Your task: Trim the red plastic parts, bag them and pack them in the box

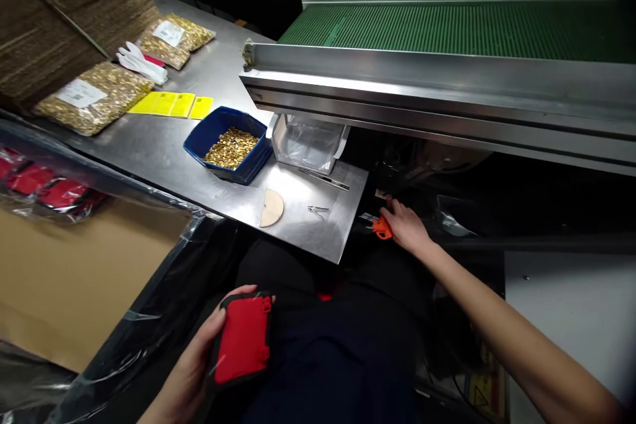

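Note:
My left hand [199, 338] is wrapped around a red case [242, 339] with a black rim, low in the view over my lap. To the right, beyond the steel table's corner, my right hand [405, 225] closes on a small orange-handled tool [382, 228]. A short metallic part shows at its left end; its exact kind cannot be made out. On the table [318, 232] nearest that hand lie a small pair of metal tweezers or pliers [318, 211] and a thin dark pen-like tool [325, 179]. A round beige disc [272, 207] with a cut side sits left of them.
A blue bin [201, 136] holds small brass-coloured parts [232, 149]; a clear tray [311, 146] stands beside it. Farther left are bags of brass parts [94, 99], yellow cards [171, 105] and white gloves [142, 63]. A green conveyor [437, 30] overhangs the right. Bagged red cases [62, 192] lie left.

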Motion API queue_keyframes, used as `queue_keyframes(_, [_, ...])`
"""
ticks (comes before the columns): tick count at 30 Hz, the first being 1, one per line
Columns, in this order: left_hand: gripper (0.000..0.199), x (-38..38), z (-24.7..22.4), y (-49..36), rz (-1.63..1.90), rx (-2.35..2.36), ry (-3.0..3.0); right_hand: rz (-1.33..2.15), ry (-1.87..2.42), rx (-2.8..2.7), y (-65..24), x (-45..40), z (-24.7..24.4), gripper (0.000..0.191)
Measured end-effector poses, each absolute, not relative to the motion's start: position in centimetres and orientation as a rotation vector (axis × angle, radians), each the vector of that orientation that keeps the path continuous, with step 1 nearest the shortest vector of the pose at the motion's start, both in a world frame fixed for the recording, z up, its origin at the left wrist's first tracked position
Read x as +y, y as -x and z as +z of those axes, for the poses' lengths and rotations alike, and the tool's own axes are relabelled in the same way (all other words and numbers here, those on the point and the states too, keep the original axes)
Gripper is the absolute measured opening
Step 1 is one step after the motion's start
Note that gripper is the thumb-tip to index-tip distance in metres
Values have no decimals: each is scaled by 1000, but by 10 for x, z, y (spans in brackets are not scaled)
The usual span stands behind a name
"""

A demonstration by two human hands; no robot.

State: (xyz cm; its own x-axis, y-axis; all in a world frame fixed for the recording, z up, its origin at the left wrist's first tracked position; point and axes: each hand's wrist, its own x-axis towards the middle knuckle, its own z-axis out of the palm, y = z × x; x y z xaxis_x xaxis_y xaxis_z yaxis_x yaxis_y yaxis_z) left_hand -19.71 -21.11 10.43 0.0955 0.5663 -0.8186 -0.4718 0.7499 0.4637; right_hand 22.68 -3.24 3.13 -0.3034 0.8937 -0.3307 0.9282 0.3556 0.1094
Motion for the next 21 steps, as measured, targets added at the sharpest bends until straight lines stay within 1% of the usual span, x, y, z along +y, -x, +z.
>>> queue_keyframes(6, [56,-225,96,172,760,1218,-152,-119,-1614,2317,-241,14,-18,44])
queue_keyframes(9, [54,-221,98,163,766,1239,-197,-110,-1672,2324,-241,16,-27,48])
queue_keyframes(11, [54,-205,98,155,779,1215,-206,-98,-1734,2326,-239,7,-27,53])
queue_keyframes(13, [54,-178,94,146,808,1174,-258,-75,-1823,2308,-236,-7,-22,59])
queue_keyframes(15, [55,-144,83,136,842,1201,-414,-47,-1919,2272,-229,-21,-12,60])
queue_keyframes(16, [55,-126,76,131,852,1260,-526,-39,-1959,2258,-223,-27,-4,58])
queue_keyframes(19, [50,-78,51,118,862,1382,-721,-44,-2027,2281,-194,-38,30,38])
queue_keyframes(21, [45,-56,40,111,851,1403,-828,-121,-2033,2379,-161,-35,60,34])
